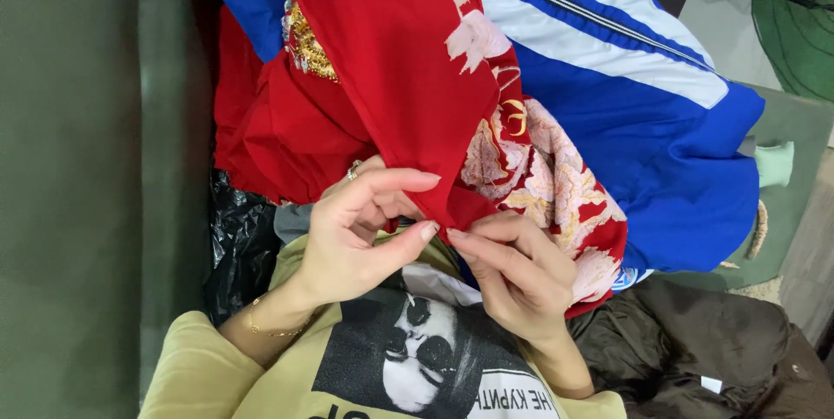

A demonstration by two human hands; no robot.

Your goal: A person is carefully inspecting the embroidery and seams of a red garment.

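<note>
In the head view, a corner of a red cloth (pixel 408 80) is held by both hands near the middle of the picture. The left hand (pixel 352 241) is at about 8 o'clock from that corner; its thumb and first finger are pressed together on the cloth's edge, and the other fingers are curled loosely. The right hand (pixel 517 276) is at about 5 o'clock from the corner, and its fingertips are also pinched on the same edge. It looks as if the edge is being found and held, so a steady, soft pull along the hem would be called for next.

The red cloth is thin and smooth, with pale flower shapes and a gold trim (pixel 306 46) at 11 o'clock. A blue jacket (pixel 660 158) with white stripes is seen at 2 o'clock; it looks shiny and slippery. A black plastic bag (pixel 239 245), crinkly, lies at 9 o'clock. A dark puffy coat (pixel 695 341) is at 4 o'clock. A green sofa (pixel 78 167) is underneath.
</note>
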